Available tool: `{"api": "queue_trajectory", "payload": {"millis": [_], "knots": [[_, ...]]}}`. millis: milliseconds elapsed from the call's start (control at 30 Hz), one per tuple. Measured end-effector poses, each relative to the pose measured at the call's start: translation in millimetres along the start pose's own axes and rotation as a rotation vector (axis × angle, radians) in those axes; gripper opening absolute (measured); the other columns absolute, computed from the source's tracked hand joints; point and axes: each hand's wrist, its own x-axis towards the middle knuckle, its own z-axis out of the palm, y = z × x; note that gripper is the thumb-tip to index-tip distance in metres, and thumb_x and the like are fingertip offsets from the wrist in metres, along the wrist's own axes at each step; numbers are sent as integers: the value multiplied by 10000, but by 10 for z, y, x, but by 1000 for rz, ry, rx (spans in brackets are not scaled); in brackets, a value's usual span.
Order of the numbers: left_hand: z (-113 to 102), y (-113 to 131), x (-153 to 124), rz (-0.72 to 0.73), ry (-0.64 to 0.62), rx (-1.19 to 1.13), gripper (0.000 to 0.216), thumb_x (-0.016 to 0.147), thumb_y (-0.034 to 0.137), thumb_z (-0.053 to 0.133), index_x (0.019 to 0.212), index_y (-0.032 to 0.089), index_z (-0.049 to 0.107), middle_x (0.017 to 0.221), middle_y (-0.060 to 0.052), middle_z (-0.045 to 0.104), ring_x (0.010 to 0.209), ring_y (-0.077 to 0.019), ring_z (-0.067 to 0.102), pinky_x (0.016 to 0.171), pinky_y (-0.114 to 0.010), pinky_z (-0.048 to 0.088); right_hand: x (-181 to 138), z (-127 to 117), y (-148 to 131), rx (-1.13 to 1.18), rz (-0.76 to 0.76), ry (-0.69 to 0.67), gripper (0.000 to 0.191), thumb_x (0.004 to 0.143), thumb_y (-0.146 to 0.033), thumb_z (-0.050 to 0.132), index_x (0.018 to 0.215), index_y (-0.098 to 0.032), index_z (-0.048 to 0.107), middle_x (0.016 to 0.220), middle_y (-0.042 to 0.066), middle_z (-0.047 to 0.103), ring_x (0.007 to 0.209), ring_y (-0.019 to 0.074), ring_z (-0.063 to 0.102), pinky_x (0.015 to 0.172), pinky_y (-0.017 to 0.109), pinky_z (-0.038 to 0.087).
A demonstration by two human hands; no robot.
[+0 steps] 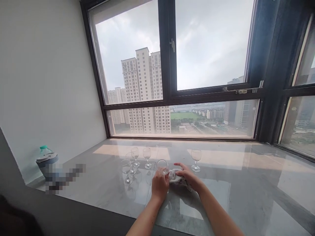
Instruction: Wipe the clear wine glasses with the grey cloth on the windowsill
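Note:
In the middle of the head view, my left hand is closed around a small clear wine glass, its round rim facing up and toward me. Just to the right, my right hand grips a crumpled white cloth beside the glass, with the index finger stretched out. Part of the cloth hangs below the right hand. The glass's stem and foot are mostly hidden by my left fingers. One more wine glass stands upright beyond my right hand.
Several upright wine glasses stand left of my hands on the glossy grey sill. A dark container with a green-capped bottle sits at the far left by the wall. A dark-framed window rises behind the sill.

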Motion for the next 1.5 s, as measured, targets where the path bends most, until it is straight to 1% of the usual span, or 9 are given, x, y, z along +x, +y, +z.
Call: {"api": "queue_trajectory", "payload": {"millis": [100, 233, 400, 533, 633, 867, 1033, 1200, 1500], "knots": [[-4, -4, 3, -14, -6, -21, 247, 941, 162, 389, 1016, 216, 618, 1037, -64, 639, 960, -187, 611, 859, -300, 466, 48, -4, 17, -12, -8, 78, 525, 636, -304, 590, 1153, -231, 542, 672, -46, 544, 591, 175, 578, 520, 287, 447], [-35, 15, -6, -48, 42, -50, 221, 923, 144, 393, 971, 216, 597, 1001, -63, 628, 943, -182, 601, 863, -300, 468, 103, 32, 72, -147, -159, 195, 600, 619, -299, 648, 1197, -229, 500, 706, -30, 612, 599, 171, 583, 590, 307, 473], [-80, 50, -42, -57, 43, -77, 180, 871, 165, 489, 1009, 227, 587, 1097, -55, 604, 1004, -179, 573, 905, -301, 477, 55, 83, 89, -56, -215, -137, 740, 785, -508, 619, 1409, -222, 341, 1011, 94, 700, 990, 274, 655, 895, 441, 473], [-74, 69, -50, -32, 97, -96, 143, 895, 191, 477, 995, 213, 577, 1107, -65, 570, 1032, -180, 554, 931, -318, 472, 51, 58, 62, -65, -421, -121, 869, 750, -420, 683, 1466, -293, 209, 1418, 155, 506, 1371, 278, 402, 1131, 521, 232], [-49, 87, -29, -36, 57, -23, 174, 906, 182, 455, 1005, 214, 595, 1122, -79, 568, 1035, -200, 552, 921, -345, 470, 68, 66, 63, -29, -480, -163, 900, 705, -252, 677, 1461, -320, 194, 1446, 135, 480, 1410, 243, 345, 1163, 508, 158], [-8, 68, 35, -51, -253, 151, 314, 904, 177, 401, 1132, 215, 613, 1104, -97, 611, 1027, -225, 556, 918, -348, 430, 14, 212, 81, 110, -312, -366, 1010, 676, -187, 745, 1478, -355, 154, 1415, 128, 504, 1209, 258, 557, 1024, 490, 399], [10, 32, 36, -61, -257, 129, 328, 935, 211, 357, 1145, 215, 609, 1088, -78, 637, 1016, -208, 563, 903, -315, 405, -6, 254, 45, 156, -371, -293, 1057, 721, -313, 805, 1495, -314, 85, 1287, 129, 598, 1235, 253, 546, 1058, 497, 376], [15, 46, 27, -79, -276, 186, 331, 915, 211, 392, 1177, 194, 592, 1115, -87, 636, 1051, -231, 552, 921, -346, 377, -17, 281, 15, 138, -446, -219, 1028, 724, -307, 816, 1484, -321, 124, 1216, 99, 631, 1174, 237, 592, 1079, 499, 368], [57, 29, 0, -85, -251, 185, 507, 950, 394, 391, 1413, 188, 415, 1295, -103, 586, 1186, -258, 508, 1000, -373, 338, -18, 304, -71, 167, -572, 136, 979, 744, -344, 791, 1473, -349, 138, 1141, 69, 638, 1000, 232, 671, 941, 492, 504]]}}
